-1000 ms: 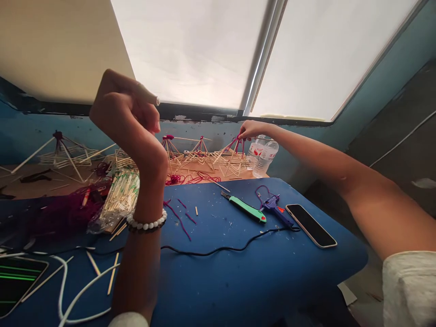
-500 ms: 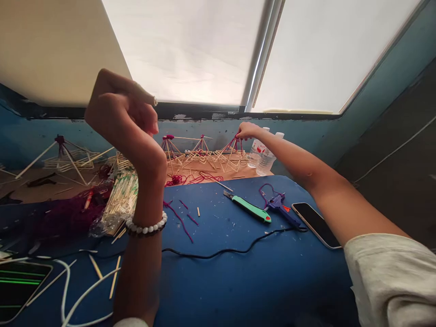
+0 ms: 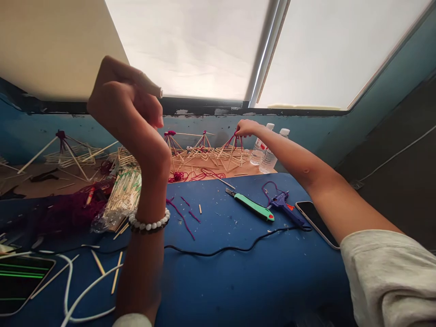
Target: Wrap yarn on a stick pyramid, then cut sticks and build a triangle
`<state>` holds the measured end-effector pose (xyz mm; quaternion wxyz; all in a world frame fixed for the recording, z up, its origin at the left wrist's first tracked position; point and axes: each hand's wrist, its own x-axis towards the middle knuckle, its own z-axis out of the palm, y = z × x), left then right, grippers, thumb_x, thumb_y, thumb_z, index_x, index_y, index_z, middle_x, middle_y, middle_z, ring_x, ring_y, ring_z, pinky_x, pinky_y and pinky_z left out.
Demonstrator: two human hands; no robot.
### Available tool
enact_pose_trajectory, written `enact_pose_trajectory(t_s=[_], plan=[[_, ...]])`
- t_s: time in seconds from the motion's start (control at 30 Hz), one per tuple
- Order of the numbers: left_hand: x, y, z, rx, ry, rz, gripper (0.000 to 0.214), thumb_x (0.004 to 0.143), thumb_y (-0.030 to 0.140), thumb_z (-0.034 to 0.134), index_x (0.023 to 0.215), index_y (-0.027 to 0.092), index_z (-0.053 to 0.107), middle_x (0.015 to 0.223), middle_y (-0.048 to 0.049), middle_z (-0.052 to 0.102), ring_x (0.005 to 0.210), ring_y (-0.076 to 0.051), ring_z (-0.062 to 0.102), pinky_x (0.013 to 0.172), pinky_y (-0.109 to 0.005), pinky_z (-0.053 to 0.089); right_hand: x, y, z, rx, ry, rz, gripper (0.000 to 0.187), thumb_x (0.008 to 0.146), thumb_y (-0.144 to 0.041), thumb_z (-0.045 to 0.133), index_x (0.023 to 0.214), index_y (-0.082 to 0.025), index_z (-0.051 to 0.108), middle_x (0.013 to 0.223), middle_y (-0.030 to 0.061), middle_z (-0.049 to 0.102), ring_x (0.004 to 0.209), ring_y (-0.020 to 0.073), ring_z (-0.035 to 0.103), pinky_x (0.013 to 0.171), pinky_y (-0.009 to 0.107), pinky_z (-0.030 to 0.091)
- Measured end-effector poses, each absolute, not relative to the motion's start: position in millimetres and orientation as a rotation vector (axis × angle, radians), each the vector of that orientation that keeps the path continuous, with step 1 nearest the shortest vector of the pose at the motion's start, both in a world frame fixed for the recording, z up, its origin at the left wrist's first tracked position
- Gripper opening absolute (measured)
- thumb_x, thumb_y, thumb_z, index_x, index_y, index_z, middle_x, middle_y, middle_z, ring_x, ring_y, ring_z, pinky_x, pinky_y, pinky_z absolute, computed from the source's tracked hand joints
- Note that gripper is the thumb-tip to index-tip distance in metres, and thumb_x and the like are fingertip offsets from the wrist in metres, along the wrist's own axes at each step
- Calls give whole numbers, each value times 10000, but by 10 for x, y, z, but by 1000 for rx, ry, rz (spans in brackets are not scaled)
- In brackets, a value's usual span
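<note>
My right hand (image 3: pixel 247 127) reaches to the back of the work surface, its fingers pinched on the yarn-bound top of a pyramid-shaped stick frame (image 3: pixel 233 153). The frame stands on the brown board, with maroon yarn running down from its peak. My left hand (image 3: pixel 121 97) is raised in front of the window, its fingers curled in and nothing visible in them. A pale wrap covers one of its fingers. Two similar stick frames stand to the left of the pinched one, joined near their tops by a stick (image 3: pixel 186 134).
Clear plastic bottles (image 3: pixel 268 159) stand beside my right forearm. On the blue mat (image 3: pixel 259 281) lie a green utility knife (image 3: pixel 255 207), a purple glue gun (image 3: pixel 286 206), a phone (image 3: pixel 316 222) and a black cord (image 3: pixel 221 250). Packaged sticks (image 3: pixel 124 193) and maroon yarn (image 3: pixel 73 209) lie left.
The view has shifted slightly. My left hand sits a little higher, with its fingers still curled. My right hand remains at the top of the same stick frame.
</note>
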<state>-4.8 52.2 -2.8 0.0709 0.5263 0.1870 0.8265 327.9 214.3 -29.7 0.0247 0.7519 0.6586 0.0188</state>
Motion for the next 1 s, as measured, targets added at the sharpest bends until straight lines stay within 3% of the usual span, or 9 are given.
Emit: enact_pose_trajectory(t_s=[0.07,0.2,0.27,0.43,0.5,0.57,0.73,0.87,1.0], plan=[[-33,503,-5,1610,477,2421,465,1056,448,371,653,250,492,586,-3,510,580,-142,561,513,-314,359,3266,2120,-285,2313,2024,74,233,867,-267,708,1012,-106,793,851,109,766,691,183,673,663,283,507],[30,377,84,1505,285,2546,412,1003,176,396,600,224,460,527,24,355,425,-99,311,487,-314,281,3217,2069,-257,2273,1993,95,225,871,-286,711,985,-111,797,839,114,767,711,198,682,664,289,506],[46,328,106,1514,279,2561,406,998,133,392,609,222,463,523,31,323,420,-104,280,495,-315,267,3197,2045,-236,2252,1976,126,249,887,-320,711,994,-112,797,858,127,767,747,219,694,680,304,508],[71,257,128,1532,388,2582,419,999,114,393,602,222,476,492,42,320,416,-109,283,496,-312,239,3154,1891,-200,2194,2042,383,412,933,-352,669,1270,-119,718,1269,203,700,1097,314,656,821,357,497],[95,204,154,1496,392,2618,431,941,44,370,555,213,460,486,34,309,407,-100,258,486,-318,198,3095,1743,-265,2131,2148,580,432,977,-266,563,1368,-101,649,1432,228,595,1251,343,560,919,396,466],[115,138,184,1478,388,2610,424,904,17,373,535,211,456,487,27,299,405,-97,255,478,-316,191,2990,1562,-426,1950,2313,837,413,984,-156,456,1339,-59,645,1423,250,575,1285,353,503,979,428,424],[131,60,209,1508,364,2524,413,999,202,491,586,229,485,498,38,298,404,-98,292,453,-283,274,2701,1253,-1125,1622,2453,818,352,967,-83,421,1171,-48,707,1192,231,683,1096,303,574,902,379,443],[113,191,129,1588,336,2428,457,1076,301,394,640,224,509,537,31,368,443,-87,428,461,-256,301,2721,1260,-1487,1645,2433,801,403,916,-10,444,1227,-16,699,1239,257,675,1167,327,568,945,402,446],[46,330,28,1776,417,2315,398,1091,398,375,778,239,562,608,23,487,570,-113,584,511,-275,344,2888,1310,-1526,1672,2433,784,421,885,25,451,1181,-56,739,1244,251,677,1199,335,566,981,424,446]])
